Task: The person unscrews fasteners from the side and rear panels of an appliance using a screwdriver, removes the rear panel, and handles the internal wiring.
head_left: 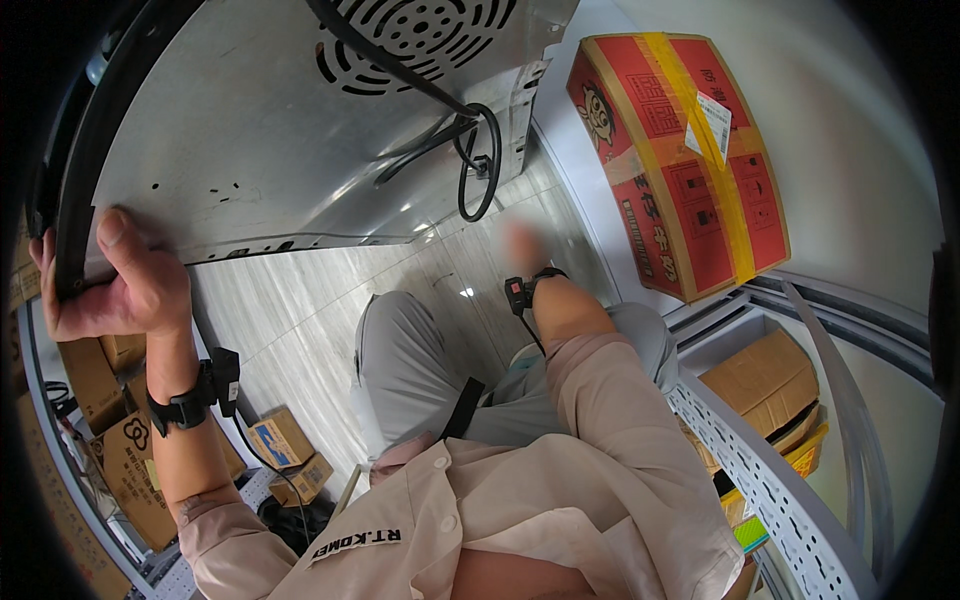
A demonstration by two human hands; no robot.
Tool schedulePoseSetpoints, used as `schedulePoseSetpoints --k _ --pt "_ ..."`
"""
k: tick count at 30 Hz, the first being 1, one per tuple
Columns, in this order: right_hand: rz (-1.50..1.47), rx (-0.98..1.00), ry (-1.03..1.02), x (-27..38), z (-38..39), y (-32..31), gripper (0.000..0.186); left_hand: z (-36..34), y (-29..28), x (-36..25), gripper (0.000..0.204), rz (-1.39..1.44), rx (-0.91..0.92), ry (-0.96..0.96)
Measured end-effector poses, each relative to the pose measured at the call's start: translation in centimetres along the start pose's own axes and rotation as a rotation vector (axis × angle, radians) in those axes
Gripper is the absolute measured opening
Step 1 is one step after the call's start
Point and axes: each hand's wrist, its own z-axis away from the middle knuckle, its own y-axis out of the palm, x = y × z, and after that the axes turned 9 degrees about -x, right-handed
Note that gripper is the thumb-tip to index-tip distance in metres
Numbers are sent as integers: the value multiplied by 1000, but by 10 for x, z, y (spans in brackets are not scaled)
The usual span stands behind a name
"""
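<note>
A large silvery metal appliance [250, 150] with round vent slots fills the upper left. A black power cord [483, 190] hangs from it in a loop. My left hand [120, 290] grips the dark lower left edge of the appliance, thumb against the metal panel and fingers wrapped round the rim. My right hand [520, 248] is beyond my right knee, below the cord and apart from it. It is blurred, so its fingers cannot be made out. Black straps with small devices sit on both wrists.
A red carton [690, 170] with yellow tape stands at the upper right by a white wall. White perforated shelving [760, 480] holds an opened brown box [765, 385] at lower right. Several brown cartons [130, 470] are stacked at left. Grey tiled floor [290, 310] lies under the appliance.
</note>
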Motion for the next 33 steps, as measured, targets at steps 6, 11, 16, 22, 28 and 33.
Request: schedulePoseSetpoints --k 6,11,16,22,28,33 --pt "7 96 44 10 -1 -12 27 6 -8 6 57 8 24 -59" --pt "68 150 -26 10 -1 9 32 1 -14 3 57 -29 54 -37" --pt "-305 40 356 -42 -7 61 41 4 -8 8 56 -22 37 -40" --pt "-264 -87 173 -65 -7 69 33 17 -5 20 58 85 -30 -178" --pt "-133 -96 -150 -15 2 16 19 1 -3 15 36 91 -23 -56" --pt "21 -136 -28 3 7 -4 18 9 -18 31 22 147 60 -240"
